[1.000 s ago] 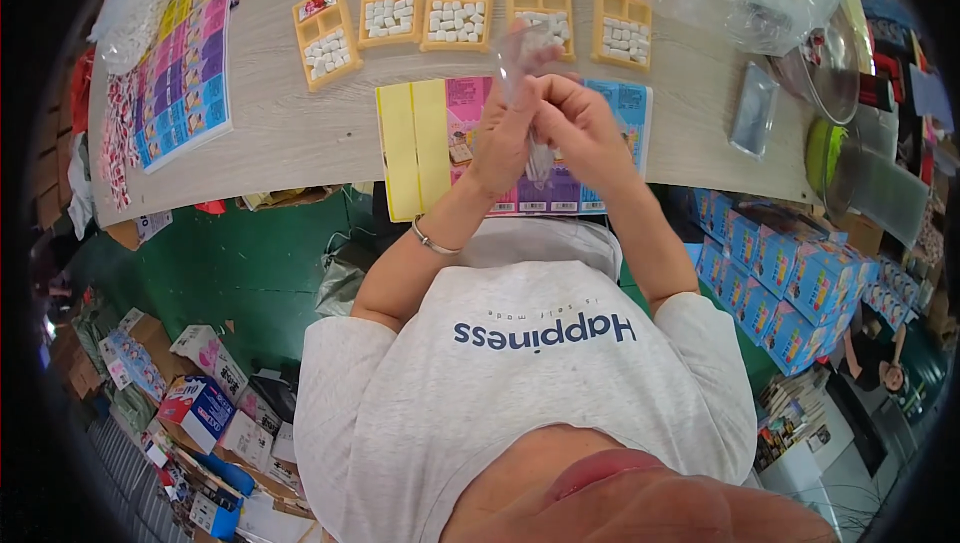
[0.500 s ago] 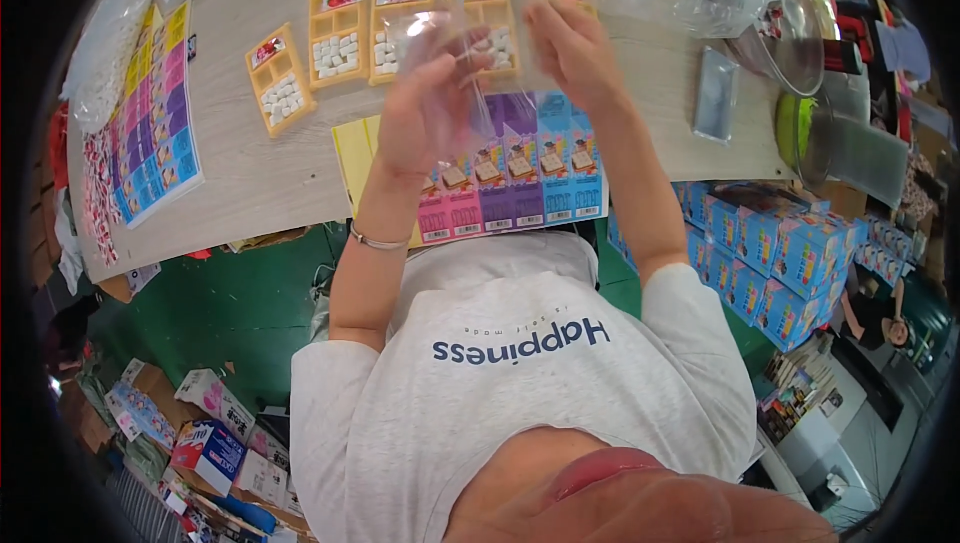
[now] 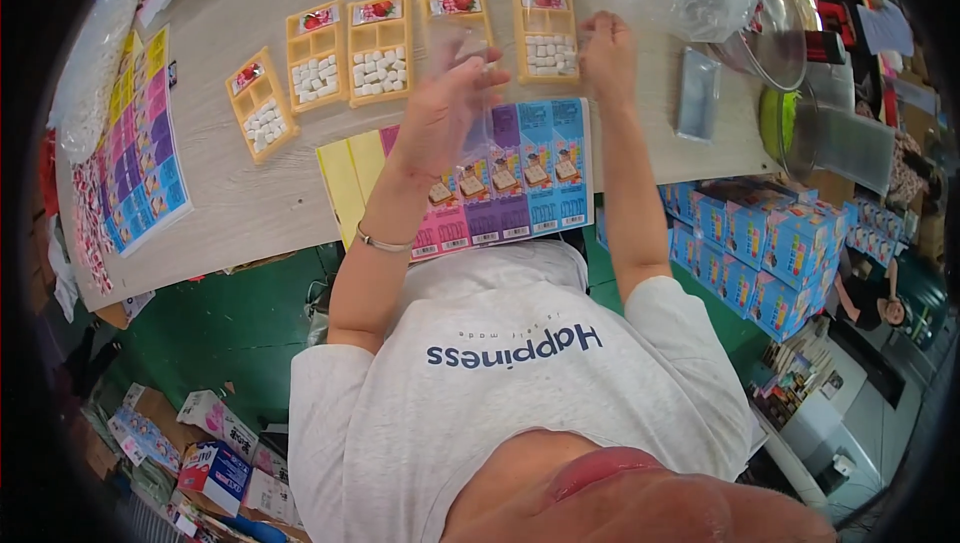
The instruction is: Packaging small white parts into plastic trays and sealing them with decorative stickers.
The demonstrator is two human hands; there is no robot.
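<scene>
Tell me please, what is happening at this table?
A person is working at the table. The left hand holds a clear plastic bag above a colourful printed sheet. The right hand, its fingers drawn together, is just beside the rightmost yellow tray; I cannot tell whether it touches it. Five such trays lie in a row. Four show white pieces; the left hand and bag cover the lower part of the other.
</scene>
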